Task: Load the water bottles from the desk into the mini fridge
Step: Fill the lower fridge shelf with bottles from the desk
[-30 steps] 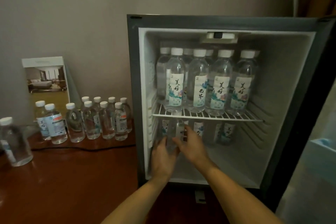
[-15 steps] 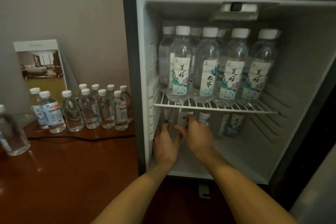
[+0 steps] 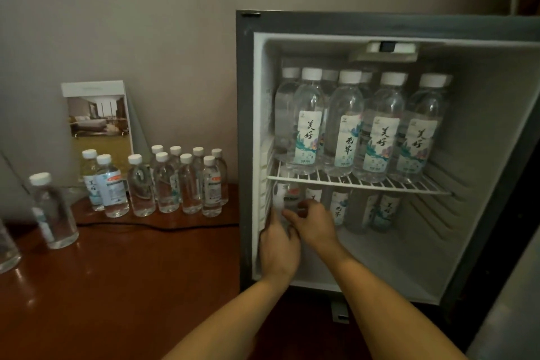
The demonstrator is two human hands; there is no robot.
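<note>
Clear plastic small bottle (image 3: 287, 202), white cap, sits lower left of the mini fridge (image 3: 482, 155) under the wire shelf (image 3: 359, 183), tight against the left wall. Large bottles (image 3: 362, 126) fill the shelf; bare floor lower right inside. Left hand (image 3: 279, 245) and right hand (image 3: 314, 222) both reach in, fingers curled around that bottle. Desk bottles (image 3: 175, 181) cluster centre left on the desk (image 3: 117, 286).

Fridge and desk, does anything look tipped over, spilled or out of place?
Nothing stands out. Bottles on the wire shelf stand upright in rows, and the small bottles on the desk are upright too, with no spill visible. Both hands reach into the lower compartment at a bottle.
</note>
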